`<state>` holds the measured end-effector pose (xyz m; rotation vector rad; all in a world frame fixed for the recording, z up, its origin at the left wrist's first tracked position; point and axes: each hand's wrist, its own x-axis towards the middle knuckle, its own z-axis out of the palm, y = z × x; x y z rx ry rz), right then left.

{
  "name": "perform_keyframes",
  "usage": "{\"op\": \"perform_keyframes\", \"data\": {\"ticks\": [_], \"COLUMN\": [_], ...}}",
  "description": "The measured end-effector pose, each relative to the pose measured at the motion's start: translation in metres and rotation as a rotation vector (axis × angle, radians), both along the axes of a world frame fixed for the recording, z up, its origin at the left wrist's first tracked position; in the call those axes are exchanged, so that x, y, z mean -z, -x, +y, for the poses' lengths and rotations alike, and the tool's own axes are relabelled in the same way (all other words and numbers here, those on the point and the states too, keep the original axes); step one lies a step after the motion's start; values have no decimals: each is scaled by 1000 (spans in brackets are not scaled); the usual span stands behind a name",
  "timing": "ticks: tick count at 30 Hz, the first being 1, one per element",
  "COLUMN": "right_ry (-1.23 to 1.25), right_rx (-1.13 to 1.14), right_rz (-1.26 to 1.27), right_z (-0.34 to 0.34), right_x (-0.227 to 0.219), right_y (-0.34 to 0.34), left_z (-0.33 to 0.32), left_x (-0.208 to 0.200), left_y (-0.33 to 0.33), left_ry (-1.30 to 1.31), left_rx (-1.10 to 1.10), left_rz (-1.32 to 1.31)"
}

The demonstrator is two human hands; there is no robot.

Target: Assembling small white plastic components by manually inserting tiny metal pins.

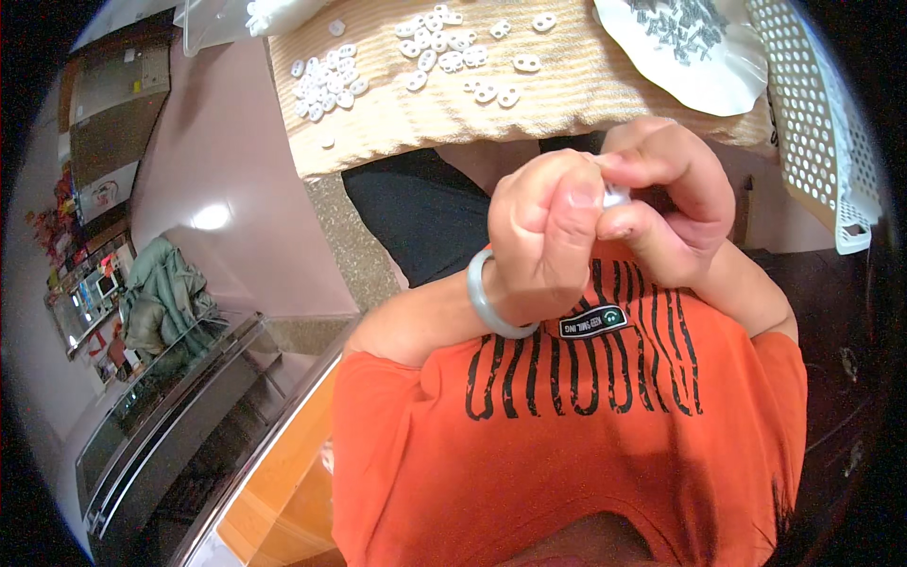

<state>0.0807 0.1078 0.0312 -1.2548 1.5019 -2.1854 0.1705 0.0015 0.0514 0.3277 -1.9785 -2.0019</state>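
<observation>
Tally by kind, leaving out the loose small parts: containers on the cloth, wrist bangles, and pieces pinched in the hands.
White plate of small grey parts: 1
White perforated basket: 1
Grey-green bangle on left wrist: 1
Small white piece pinched between left hand and right hand: 1
Total: 4

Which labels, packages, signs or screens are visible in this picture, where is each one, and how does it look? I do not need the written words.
Shirt label: small black oval patch with pale print, on the orange shirt below the left hand and right hand.
Clear plastic bag: top left, at the edge of the striped cloth, holding white parts.
Small screen-like device: far left on a cluttered shelf, pale frame; too small to tell more.
</observation>
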Motion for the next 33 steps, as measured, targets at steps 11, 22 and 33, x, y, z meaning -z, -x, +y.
{"op": "perform_keyframes", "data": {"ticks": [11, 22, 33], "right_ry": [-14, 6, 21], "right_rx": [50, 18, 17], "right_rz": [47, 67, -26], "right_z": [-2, 1, -6], "right_x": [-1, -4, -1], "right_y": [-2, 2, 3], "left_z": [3, 15, -3], "left_x": [0, 33, 19], "left_y": [-3, -1, 3], "left_ry": [-17, 410, 31], "left_rx": [-48, -217, 101], "left_rz": [-20, 269, 140]}}
